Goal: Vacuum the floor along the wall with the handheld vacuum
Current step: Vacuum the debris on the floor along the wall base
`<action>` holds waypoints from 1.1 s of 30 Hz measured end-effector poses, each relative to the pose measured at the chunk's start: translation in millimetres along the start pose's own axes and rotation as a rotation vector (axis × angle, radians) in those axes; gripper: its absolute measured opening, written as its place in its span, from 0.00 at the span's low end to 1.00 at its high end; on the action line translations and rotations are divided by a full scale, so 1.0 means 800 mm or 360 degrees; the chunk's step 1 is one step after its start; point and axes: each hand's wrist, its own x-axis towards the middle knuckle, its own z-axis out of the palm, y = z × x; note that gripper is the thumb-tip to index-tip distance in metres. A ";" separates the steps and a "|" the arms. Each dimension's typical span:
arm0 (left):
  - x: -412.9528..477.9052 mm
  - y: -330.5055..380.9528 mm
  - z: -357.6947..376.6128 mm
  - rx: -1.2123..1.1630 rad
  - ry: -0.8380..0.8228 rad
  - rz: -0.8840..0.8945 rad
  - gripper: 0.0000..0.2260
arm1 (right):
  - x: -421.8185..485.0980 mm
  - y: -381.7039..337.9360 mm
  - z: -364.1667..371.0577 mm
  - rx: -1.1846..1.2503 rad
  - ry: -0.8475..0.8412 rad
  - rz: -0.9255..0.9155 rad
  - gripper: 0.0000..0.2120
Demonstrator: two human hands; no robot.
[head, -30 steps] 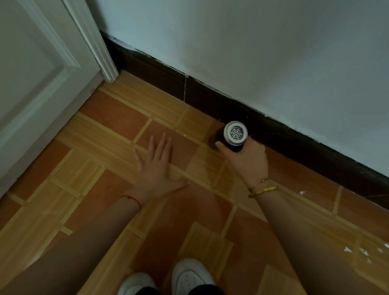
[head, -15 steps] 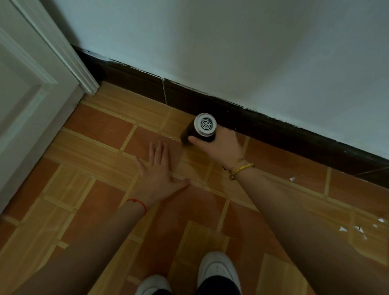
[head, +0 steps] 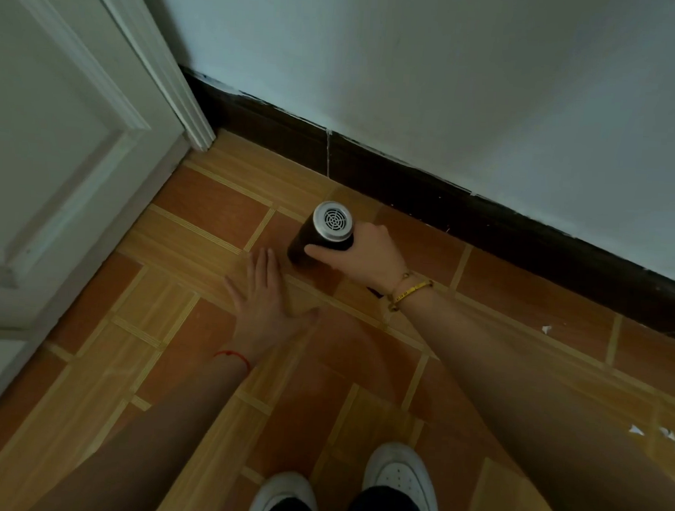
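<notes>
Your right hand is wrapped around the handheld vacuum, nose down on the floor near the baseboard; likely light, rigid, smooth, so hold mid-barrel. Your left hand lies flat, fingers spread

The tiled floor shows orange-red squares and light wood-grain strips. The dark cylindrical handheld vacuum has a silver grille end. The baseboard looks black or perhaps dark brown, under a pale wall.

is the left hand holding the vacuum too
No, the left hand lies flat on the floor tiles with fingers spread, while only the right hand grasps the handheld vacuum.
</notes>
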 end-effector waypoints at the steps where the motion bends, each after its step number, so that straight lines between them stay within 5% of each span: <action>1: -0.002 -0.001 0.001 -0.0038 0.0036 -0.0008 0.58 | -0.004 0.001 0.000 0.0016 -0.0042 0.0007 0.24; 5: -0.011 -0.013 0.000 -0.0168 0.0186 -0.0040 0.60 | -0.020 -0.002 0.006 0.0008 -0.0138 -0.0070 0.24; 21: -0.045 -0.096 -0.040 -0.0071 0.0091 0.0004 0.59 | -0.029 -0.051 0.065 -0.0106 -0.0302 -0.0406 0.26; 33: -0.041 -0.076 -0.041 -0.0125 0.0069 0.0123 0.59 | -0.048 -0.027 0.050 -0.0079 -0.0276 -0.0245 0.23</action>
